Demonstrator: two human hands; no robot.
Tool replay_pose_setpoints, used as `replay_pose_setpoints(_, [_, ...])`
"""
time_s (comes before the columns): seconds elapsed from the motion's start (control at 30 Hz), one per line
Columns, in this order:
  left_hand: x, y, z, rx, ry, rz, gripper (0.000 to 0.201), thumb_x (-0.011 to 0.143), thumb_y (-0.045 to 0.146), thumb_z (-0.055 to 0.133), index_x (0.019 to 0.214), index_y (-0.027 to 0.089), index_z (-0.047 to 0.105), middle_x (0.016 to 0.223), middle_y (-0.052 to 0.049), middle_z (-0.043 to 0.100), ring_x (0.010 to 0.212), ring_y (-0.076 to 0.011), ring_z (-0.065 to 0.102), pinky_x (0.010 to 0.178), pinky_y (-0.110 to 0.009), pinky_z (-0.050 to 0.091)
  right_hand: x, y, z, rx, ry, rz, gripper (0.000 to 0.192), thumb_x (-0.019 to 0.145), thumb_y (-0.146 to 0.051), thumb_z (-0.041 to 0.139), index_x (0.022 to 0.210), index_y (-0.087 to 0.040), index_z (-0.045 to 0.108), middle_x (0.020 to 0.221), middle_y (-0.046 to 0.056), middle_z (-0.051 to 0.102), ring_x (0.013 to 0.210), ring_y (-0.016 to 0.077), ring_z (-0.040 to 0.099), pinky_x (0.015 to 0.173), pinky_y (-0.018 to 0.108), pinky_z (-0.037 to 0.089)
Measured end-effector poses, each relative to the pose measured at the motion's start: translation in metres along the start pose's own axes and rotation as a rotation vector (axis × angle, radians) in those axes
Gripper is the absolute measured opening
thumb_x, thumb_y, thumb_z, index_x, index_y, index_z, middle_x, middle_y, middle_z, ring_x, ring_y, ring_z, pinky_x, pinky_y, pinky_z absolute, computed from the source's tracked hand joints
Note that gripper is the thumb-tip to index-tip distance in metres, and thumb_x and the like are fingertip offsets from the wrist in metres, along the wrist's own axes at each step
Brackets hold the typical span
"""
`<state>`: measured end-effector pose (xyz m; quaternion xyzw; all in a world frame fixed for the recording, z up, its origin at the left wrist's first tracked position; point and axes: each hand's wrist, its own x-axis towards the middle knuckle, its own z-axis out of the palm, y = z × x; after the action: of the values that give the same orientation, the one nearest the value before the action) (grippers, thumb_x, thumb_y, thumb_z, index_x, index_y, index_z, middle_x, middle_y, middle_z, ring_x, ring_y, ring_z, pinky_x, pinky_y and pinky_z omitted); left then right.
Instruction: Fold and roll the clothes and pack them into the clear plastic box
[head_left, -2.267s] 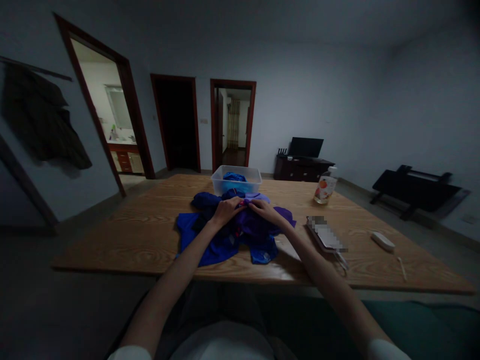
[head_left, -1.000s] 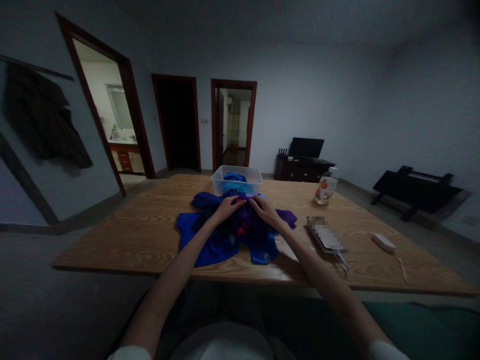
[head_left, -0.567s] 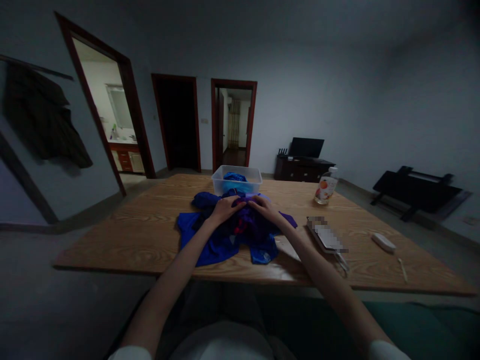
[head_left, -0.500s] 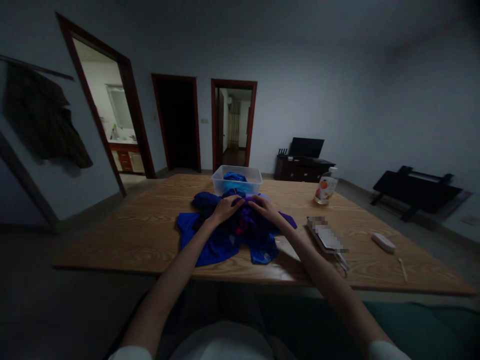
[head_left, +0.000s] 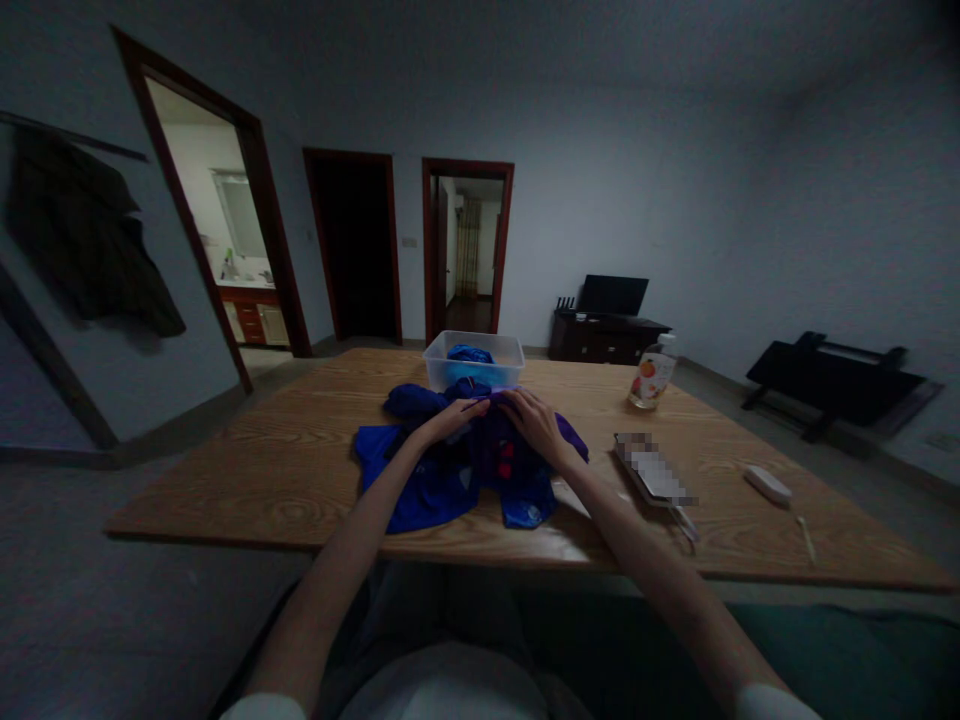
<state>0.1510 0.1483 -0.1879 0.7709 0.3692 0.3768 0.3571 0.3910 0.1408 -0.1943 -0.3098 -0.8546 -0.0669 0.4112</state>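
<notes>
A heap of blue and purple clothing lies in front of me, with a blue garment (head_left: 420,497) spread at the near left. Over it is a dark purple garment (head_left: 491,440) with a red patch. My left hand (head_left: 456,416) pinches the upper edge of the purple garment between thumb and fingers. Close beside it, my right hand (head_left: 536,428) has its fingers bent over the same garment's top edge, gripping the cloth. Its fingertips are partly lost in the folds. Just beyond the heap stands a clear plastic box (head_left: 511,358) with folded blue clothing (head_left: 471,362) inside.
On the right of the wooden table (head_left: 285,450) stand a bottle with a fruit label (head_left: 651,375), a phone-like object (head_left: 652,472) with a blurred surface, a white oval case (head_left: 767,485) and a thin pale stick (head_left: 806,540). The table's front edge is close to me.
My right hand has turned and spread further over the purple garment. The cloth has shifted, its red patch now further right. My left hand has barely moved.
</notes>
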Motion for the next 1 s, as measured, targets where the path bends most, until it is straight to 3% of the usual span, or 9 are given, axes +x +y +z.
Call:
replay_pose_setpoints(0.17, [-0.007,0.014,0.001,-0.117,-0.014,-0.018,0.068,0.082,0.073,0.060,0.112,0.013,0.073,0.109,-0.010,0.074,0.093,-0.0217,0.065,0.087,-0.032,0.055,0.003,-0.005,-0.003,0.035,0.028,0.052,0.030,0.103,-0.039,0.052,0.126,-0.022,0.063,0.120,0.012,0.066,0.109,0.0278,0.062,0.097,0.041,0.049])
replay_pose_setpoints(0.3, [-0.009,0.022,0.002,-0.054,0.047,0.038,0.064,0.086,0.068,0.059,0.116,0.012,0.072,0.113,-0.009,0.073,0.097,-0.0228,0.066,0.088,-0.032,0.054,0.010,-0.005,-0.001,0.140,0.033,0.157,0.033,0.101,-0.047,0.054,0.118,-0.021,0.064,0.107,0.009,0.069,0.097,0.0245,0.065,0.089,0.036,0.050])
replay_pose_setpoints(0.5, [-0.013,0.021,0.006,0.358,0.283,0.114,0.055,0.089,0.068,0.055,0.102,0.018,0.074,0.099,-0.007,0.075,0.091,-0.0230,0.068,0.083,-0.030,0.051,0.014,0.006,0.005,0.401,-0.082,0.232,0.041,0.103,-0.053,0.044,0.114,-0.021,0.067,0.112,0.006,0.070,0.099,0.0211,0.064,0.093,0.034,0.049])
replay_pose_setpoints(0.63, [-0.018,0.021,0.006,0.692,0.381,0.055,0.060,0.088,0.073,0.051,0.104,0.021,0.075,0.094,-0.011,0.072,0.089,-0.0266,0.068,0.081,-0.034,0.051,0.011,0.012,0.010,0.321,-0.072,0.211,0.039,0.098,-0.053,0.056,0.115,-0.019,0.068,0.114,0.008,0.070,0.101,0.0233,0.064,0.095,0.037,0.049])
replay_pose_setpoints(0.73, [-0.019,0.022,0.003,0.792,0.378,0.110,0.059,0.089,0.072,0.049,0.100,0.020,0.077,0.096,-0.013,0.068,0.093,-0.0267,0.066,0.085,-0.035,0.051,0.009,0.012,0.012,0.258,-0.047,0.161,0.035,0.100,-0.046,0.056,0.119,-0.019,0.067,0.115,0.009,0.070,0.100,0.0236,0.065,0.094,0.037,0.050])
replay_pose_setpoints(0.83, [-0.018,0.023,0.001,0.722,0.320,0.183,0.055,0.089,0.068,0.054,0.100,0.019,0.077,0.102,-0.013,0.069,0.102,-0.0273,0.063,0.095,-0.037,0.048,0.006,0.009,0.013,0.165,-0.039,0.079,0.032,0.103,-0.038,0.053,0.127,-0.020,0.064,0.120,0.010,0.069,0.103,0.0242,0.066,0.094,0.037,0.051])
replay_pose_setpoints(1.0, [-0.015,0.023,0.003,0.276,0.156,0.100,0.059,0.095,0.065,0.045,0.109,0.016,0.076,0.102,-0.007,0.074,0.095,-0.0234,0.066,0.091,-0.033,0.049,0.001,0.004,0.009,-0.023,-0.034,-0.033,0.034,0.105,-0.031,0.050,0.135,-0.021,0.059,0.127,0.012,0.066,0.109,0.0257,0.066,0.095,0.038,0.052])
